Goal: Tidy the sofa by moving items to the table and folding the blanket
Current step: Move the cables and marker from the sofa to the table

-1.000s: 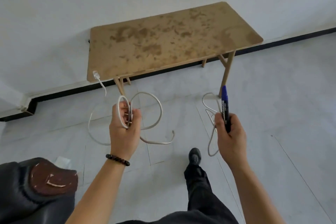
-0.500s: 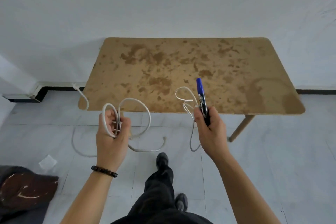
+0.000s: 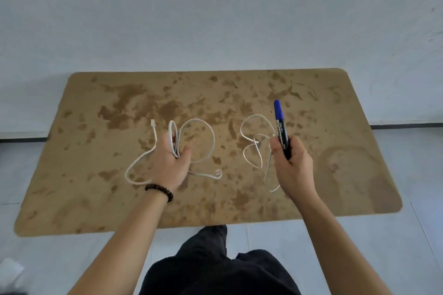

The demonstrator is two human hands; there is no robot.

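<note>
A stained brown table (image 3: 96,199) fills the middle of the view, standing against a white wall. Above its centre my left hand (image 3: 171,163) grips a looped white cable (image 3: 208,134); its loops and both plug ends hang out around the hand. To the right, my right hand (image 3: 291,163) holds a blue-capped black marker (image 3: 280,127) upright together with a second, thinner white cable (image 3: 251,148) that dangles in loops. Both hands hover over the tabletop. The sofa and blanket are out of view.
My dark-trousered legs and one shoe (image 3: 213,232) stand at the table's near edge on a pale tiled floor (image 3: 383,246). A black skirting strip (image 3: 407,125) runs along the wall at the right. A white scrap (image 3: 9,270) lies on the floor at bottom left.
I have walked up to the table; it now fills the view and both hands, still holding their items, are over its top. The dark sofa arm has left the frame.
</note>
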